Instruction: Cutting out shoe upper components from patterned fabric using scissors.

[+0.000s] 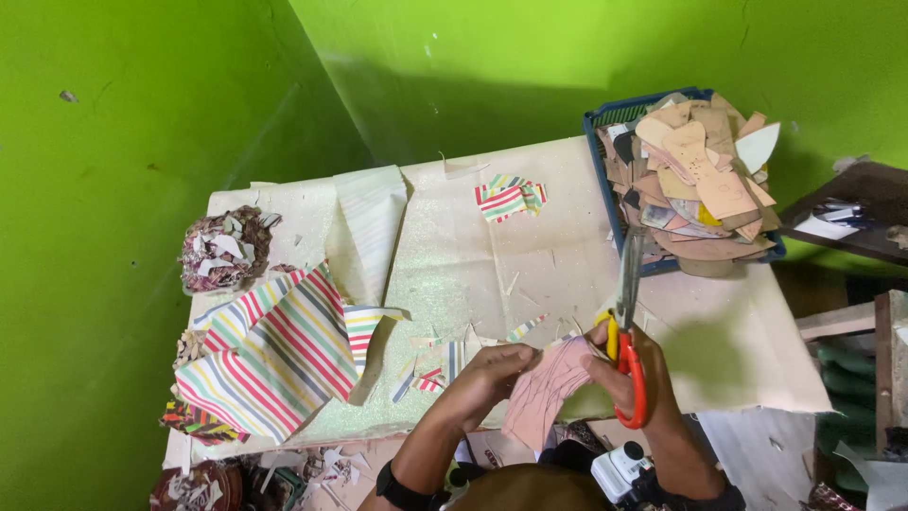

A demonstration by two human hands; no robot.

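1. The left hand (492, 371) pinches a flat pinkish-tan cut-out sheet (549, 386) at its left edge, holding it up off the pale paper-covered tabletop (530, 255), likely so the blades can reach it freely.
2. The right hand (632, 371) has its grip closed through the red-and-yellow handled scissors (626, 322); the blades point away, toward the blue plastic basket of tan cut shapes (695, 180).
3. A striped multicoloured paper sheet (274, 355) lies to the left, overhanging the near edge.
4. Open room remains mid-tabletop, among small scraps.

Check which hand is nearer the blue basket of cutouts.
Right. The right hand with the scissors sits just below the blue basket; the left hand is farther left.
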